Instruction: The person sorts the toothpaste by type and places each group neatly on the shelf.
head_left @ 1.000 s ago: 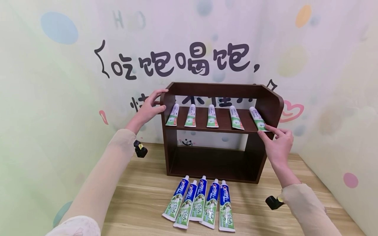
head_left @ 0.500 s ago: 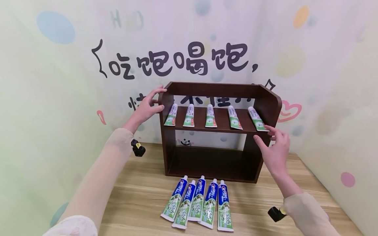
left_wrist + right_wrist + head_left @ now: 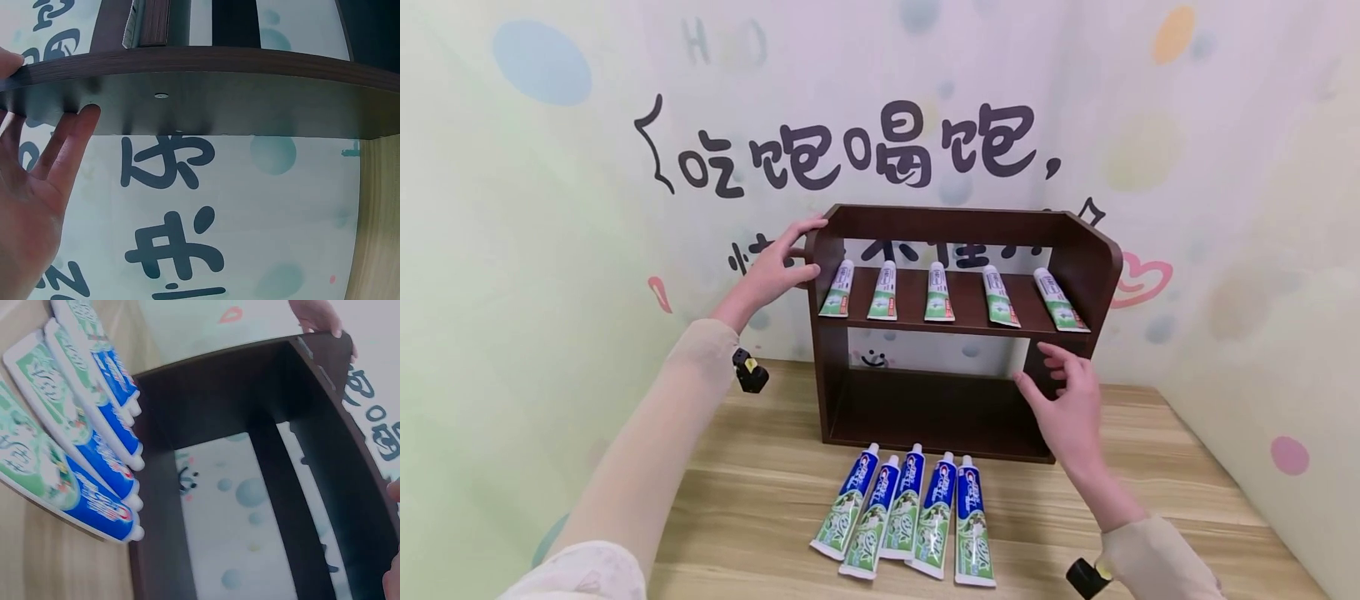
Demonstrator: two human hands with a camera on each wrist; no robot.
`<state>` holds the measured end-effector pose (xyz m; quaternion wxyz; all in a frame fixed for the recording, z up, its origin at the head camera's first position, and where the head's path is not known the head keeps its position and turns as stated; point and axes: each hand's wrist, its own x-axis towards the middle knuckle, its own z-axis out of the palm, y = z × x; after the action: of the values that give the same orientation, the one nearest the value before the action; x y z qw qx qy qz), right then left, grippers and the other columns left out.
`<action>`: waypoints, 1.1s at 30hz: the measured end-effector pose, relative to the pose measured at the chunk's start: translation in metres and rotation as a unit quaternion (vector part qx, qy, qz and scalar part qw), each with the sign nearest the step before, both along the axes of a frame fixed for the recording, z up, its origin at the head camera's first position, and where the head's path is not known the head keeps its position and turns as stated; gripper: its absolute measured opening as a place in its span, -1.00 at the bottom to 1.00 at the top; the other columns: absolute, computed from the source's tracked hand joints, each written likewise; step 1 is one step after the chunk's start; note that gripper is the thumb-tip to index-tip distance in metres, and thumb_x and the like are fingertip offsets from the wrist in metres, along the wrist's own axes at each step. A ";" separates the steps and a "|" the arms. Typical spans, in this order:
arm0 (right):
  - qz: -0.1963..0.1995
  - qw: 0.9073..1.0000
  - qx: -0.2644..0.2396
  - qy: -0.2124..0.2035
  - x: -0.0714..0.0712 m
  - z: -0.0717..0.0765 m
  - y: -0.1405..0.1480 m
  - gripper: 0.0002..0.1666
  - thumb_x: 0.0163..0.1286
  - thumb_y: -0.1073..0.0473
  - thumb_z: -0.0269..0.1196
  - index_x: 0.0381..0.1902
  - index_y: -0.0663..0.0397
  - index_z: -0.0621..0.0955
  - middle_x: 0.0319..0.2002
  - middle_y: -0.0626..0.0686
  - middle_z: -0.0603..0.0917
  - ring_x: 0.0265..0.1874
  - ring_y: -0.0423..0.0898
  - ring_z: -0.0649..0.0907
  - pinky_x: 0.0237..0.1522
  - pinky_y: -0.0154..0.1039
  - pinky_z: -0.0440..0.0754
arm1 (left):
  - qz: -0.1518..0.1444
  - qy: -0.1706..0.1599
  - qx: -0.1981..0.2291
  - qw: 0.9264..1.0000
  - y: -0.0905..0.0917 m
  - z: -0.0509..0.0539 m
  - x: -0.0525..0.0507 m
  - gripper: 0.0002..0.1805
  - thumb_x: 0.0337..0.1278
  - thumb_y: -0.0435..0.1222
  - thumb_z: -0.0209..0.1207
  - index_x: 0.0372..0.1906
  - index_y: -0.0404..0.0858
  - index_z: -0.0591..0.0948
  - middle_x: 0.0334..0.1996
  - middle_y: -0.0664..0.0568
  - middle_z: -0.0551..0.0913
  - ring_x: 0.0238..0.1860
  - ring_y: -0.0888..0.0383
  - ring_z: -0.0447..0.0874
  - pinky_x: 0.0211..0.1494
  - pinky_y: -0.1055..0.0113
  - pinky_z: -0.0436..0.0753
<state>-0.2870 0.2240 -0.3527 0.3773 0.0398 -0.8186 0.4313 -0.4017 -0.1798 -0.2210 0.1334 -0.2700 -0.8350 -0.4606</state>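
My left hand (image 3: 772,271) grips the left side panel of a dark brown two-tier shelf (image 3: 955,222). In the left wrist view, its thumb lies on one side of the panel (image 3: 219,94) and its fingers press the other. My right hand (image 3: 1069,408) holds nothing; its fingers are loosely bent before the shelf's lower right side. Several white and green toothpaste tubes (image 3: 937,292) lie in a spaced row on the upper tier, caps toward the back. The rightmost tube (image 3: 1061,302) lies slanted above my right hand. Right fingertips (image 3: 392,578) show at the right wrist view's edge.
Several blue and green toothpaste tubes (image 3: 974,525) lie side by side on the wooden table (image 3: 760,500), in front of the shelf, some overlapping. A patterned wall cloth (image 3: 587,250) with large black characters stands behind.
My right hand has let go of the rightmost toothpaste tube on the upper tier and moved down and left. My left hand stays on the shelf's side panel.
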 end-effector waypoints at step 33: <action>0.140 0.945 0.122 -0.270 0.037 -0.106 -0.016 0.19 0.07 -0.05 0.51 0.54 0.04 0.16 0.34 0.46 0.35 0.16 0.42 0.53 0.08 0.32 0.55 | 0.023 0.002 0.011 1.000 0.016 0.015 0.035 -0.37 0.22 -0.40 0.07 0.42 -0.10 0.32 0.56 0.07 0.14 0.27 -0.19 0.37 0.12 -0.05 0.59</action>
<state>-0.2502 0.2078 -0.4582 0.0700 0.0822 -0.9224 0.3709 -0.3668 -0.1636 -0.2055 0.1484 -0.2501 -0.8357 -0.4658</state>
